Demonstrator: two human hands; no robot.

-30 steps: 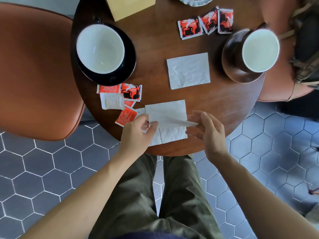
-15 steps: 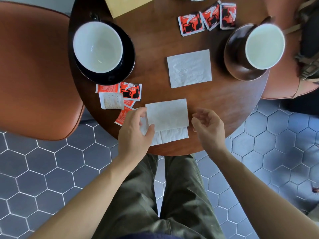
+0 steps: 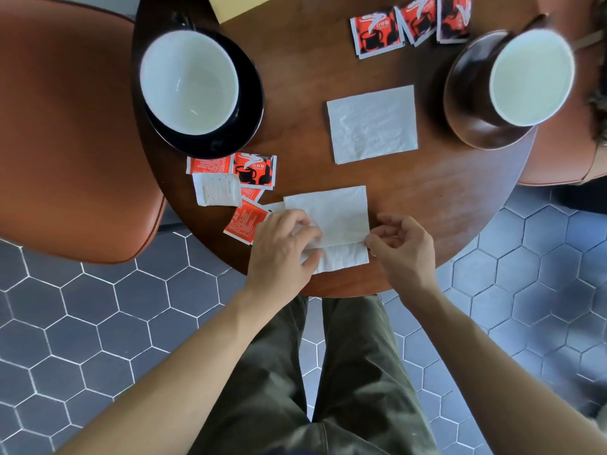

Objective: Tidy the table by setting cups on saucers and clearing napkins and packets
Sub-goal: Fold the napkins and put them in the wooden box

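Observation:
A white napkin lies folded at the near edge of the round wooden table. My left hand pinches its left side. My right hand pinches its right edge at the fold. A second flat napkin lies further back. Red and white packets are scattered left of the near napkin, and three more packets lie at the far edge. A white-lined cup stands on a black saucer at the left. Another cup stands on a brown saucer at the right.
An orange-brown chair stands to the left of the table and another chair to the right. A yellow box sits at the table's far edge. Grey hexagonal floor tiles surround my legs.
My right hand, open half a second ago, has closed on the napkin's right edge. My left hand has curled its fingers onto the left side. The folded top layer now lies flat.

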